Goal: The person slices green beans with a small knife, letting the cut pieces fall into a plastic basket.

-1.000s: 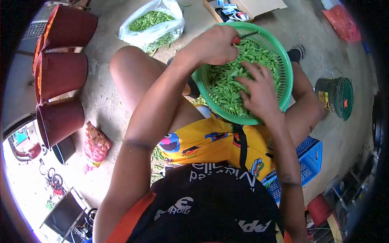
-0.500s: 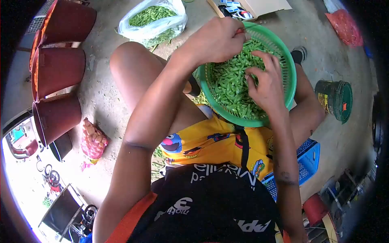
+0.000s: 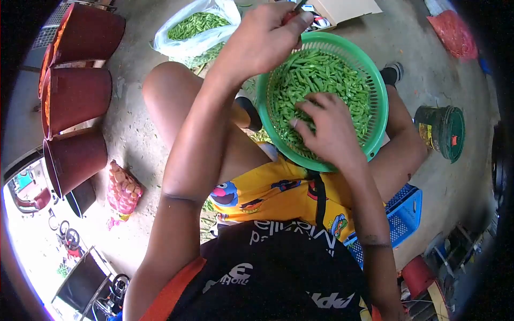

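Observation:
A round green basket (image 3: 379, 101) full of small green pods (image 3: 321, 75) rests on my crossed legs. Over its back left rim, my left hand (image 3: 265, 40) is closed around a small red-handled tool (image 3: 290, 17) with a dark, narrow end pointing up. My right hand (image 3: 329, 125) is inside the basket, palm down on the pods, its thumb apart from its curved fingers. No pod shows clearly between them.
Beyond my left knee lies a plastic bag (image 3: 225, 35) of green pods. Red buckets (image 3: 83, 99) and a net sack (image 3: 123, 190) stand left. An open cardboard box (image 3: 348, 9) is ahead; a dark green bucket (image 3: 439, 131) and blue crate (image 3: 404, 214) are right.
My left hand has moved left and up, away from over the pods. My right hand has shifted left and lower in the basket, and its fingers have come down onto the pods.

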The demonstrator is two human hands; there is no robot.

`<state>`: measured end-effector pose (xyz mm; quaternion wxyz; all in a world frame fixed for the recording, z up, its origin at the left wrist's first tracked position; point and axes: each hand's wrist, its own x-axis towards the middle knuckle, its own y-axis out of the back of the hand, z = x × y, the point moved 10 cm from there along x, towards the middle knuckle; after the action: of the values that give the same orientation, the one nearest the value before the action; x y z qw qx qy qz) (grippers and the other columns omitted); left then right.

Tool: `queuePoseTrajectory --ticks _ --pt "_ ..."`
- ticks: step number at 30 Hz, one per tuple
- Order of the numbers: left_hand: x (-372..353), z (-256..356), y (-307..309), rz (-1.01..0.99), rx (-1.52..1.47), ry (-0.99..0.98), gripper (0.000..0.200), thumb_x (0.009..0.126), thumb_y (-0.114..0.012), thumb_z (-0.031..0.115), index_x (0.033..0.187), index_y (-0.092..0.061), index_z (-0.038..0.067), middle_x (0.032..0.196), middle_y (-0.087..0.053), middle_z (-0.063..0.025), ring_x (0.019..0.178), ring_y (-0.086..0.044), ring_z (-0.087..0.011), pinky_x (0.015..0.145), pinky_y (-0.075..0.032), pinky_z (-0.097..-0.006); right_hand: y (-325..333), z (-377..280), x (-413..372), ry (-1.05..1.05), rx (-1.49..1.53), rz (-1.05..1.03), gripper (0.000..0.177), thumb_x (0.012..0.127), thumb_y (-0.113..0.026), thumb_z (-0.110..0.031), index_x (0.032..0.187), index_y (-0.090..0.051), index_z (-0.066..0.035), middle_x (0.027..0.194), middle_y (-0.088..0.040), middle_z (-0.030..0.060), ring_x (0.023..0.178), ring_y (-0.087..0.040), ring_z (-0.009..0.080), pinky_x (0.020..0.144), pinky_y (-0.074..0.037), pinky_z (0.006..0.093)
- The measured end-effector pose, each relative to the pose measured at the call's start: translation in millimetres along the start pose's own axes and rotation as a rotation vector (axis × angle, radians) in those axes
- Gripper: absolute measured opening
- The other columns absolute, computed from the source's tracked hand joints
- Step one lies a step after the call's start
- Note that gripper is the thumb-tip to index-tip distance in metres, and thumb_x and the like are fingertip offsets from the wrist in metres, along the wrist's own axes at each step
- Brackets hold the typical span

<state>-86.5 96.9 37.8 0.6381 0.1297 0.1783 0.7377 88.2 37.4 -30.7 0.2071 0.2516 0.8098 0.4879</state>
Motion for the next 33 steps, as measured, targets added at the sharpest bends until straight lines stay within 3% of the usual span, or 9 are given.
queuePoseTrajectory --ticks 4,7,9,12,13,16,22,30,33 --pt "0 0 8 0.034 -0.092 0.066 0.034 0.113 -0.058 0.029 0.098 -0.067 0.000 0.074 -0.059 0.0008 0.070 -0.052 -0.0102 0.063 -0.044 -0.0306 58 33 43 0.056 0.028 0.480 0.019 0.090 -0.072 -0.010 0.108 -0.078 -0.006 0.124 -0.072 0.0152 0.113 -0.067 0.0390 0.103 -0.053 0.0483" --pt "5 -6 11 0.042 -0.137 0.057 0.032 0.112 -0.060 0.029 0.098 -0.068 0.002 0.074 -0.059 0.0006 0.070 -0.052 -0.0097 0.063 -0.044 -0.0311 37 64 89 0.076 0.221 0.371 0.027 0.084 -0.070 -0.001 0.110 -0.079 -0.006 0.125 -0.073 0.0124 0.115 -0.067 0.0361 0.103 -0.053 0.0474" --pt "7 -20 12 0.013 0.013 0.131 0.049 0.107 -0.057 0.042 0.106 -0.074 -0.004 0.085 -0.074 -0.0180 0.082 -0.070 -0.0266 0.080 -0.054 -0.0405 19 56 103 0.189 0.106 0.303 0.029 0.083 -0.070 0.002 0.109 -0.078 -0.005 0.124 -0.074 0.0119 0.114 -0.067 0.0355 0.101 -0.054 0.0459" --pt "9 -15 8 -0.005 -0.039 -0.013 0.036 0.108 -0.061 0.030 0.123 -0.074 0.000 0.084 -0.069 -0.0043 0.074 -0.059 -0.0135 0.069 -0.049 -0.0314 -4 41 109 0.321 -0.071 0.235 0.032 0.077 -0.071 0.004 0.106 -0.078 -0.006 0.115 -0.073 0.0104 0.112 -0.066 0.0347 0.096 -0.055 0.0464" --pt "7 7 6 -0.028 0.199 -0.362 0.036 0.105 -0.063 0.027 0.126 -0.072 -0.002 0.092 -0.071 -0.0057 0.081 -0.062 -0.0147 0.076 -0.052 -0.0323 -7 45 112 0.253 -0.107 0.168 0.034 0.076 -0.074 0.001 0.108 -0.080 -0.008 0.115 -0.072 0.0089 0.113 -0.065 0.0336 0.098 -0.054 0.0457" --pt "7 -25 -3 -0.018 -0.078 0.000 0.037 0.106 -0.064 0.028 0.127 -0.071 -0.002 0.100 -0.073 -0.0060 0.088 -0.064 -0.0151 0.083 -0.053 -0.0321 -6 50 104 0.151 -0.122 0.145 0.033 0.075 -0.078 -0.005 0.107 -0.081 -0.010 0.112 -0.069 0.0065 0.114 -0.063 0.0319 0.099 -0.053 0.0441" --pt "10 -20 -9 -0.029 -0.040 -0.038 0.032 0.105 -0.068 0.026 0.122 -0.073 0.000 0.099 -0.073 -0.0050 0.089 -0.064 -0.0123 0.083 -0.053 -0.0298 54 61 45 0.105 -0.121 0.369 0.027 0.077 -0.082 -0.006 0.104 -0.082 -0.011 0.114 -0.073 0.0090 0.110 -0.065 0.0358 0.095 -0.054 0.0462" --pt "-3 -9 -71 -0.308 -0.340 0.022 0.028 0.101 -0.073 0.016 0.123 -0.071 -0.001 0.096 -0.071 -0.0016 0.085 -0.065 -0.0081 0.076 -0.052 -0.0241 54 126 -89 -0.604 0.997 0.492 0.026 0.092 -0.084 -0.005 0.116 -0.078 0.005 0.107 -0.078 0.0071 0.096 -0.069 0.0117 0.088 -0.054 0.0256" --pt "-15 0 -111 -0.479 -0.501 0.048 0.032 0.098 -0.074 0.009 0.128 -0.069 -0.002 0.094 -0.070 -0.0017 0.084 -0.067 -0.0082 0.073 -0.053 -0.0216 42 121 -119 -0.614 1.131 0.576 0.025 0.094 -0.080 0.000 0.117 -0.076 0.007 0.107 -0.079 0.0111 0.096 -0.072 0.0147 0.090 -0.057 0.0264"
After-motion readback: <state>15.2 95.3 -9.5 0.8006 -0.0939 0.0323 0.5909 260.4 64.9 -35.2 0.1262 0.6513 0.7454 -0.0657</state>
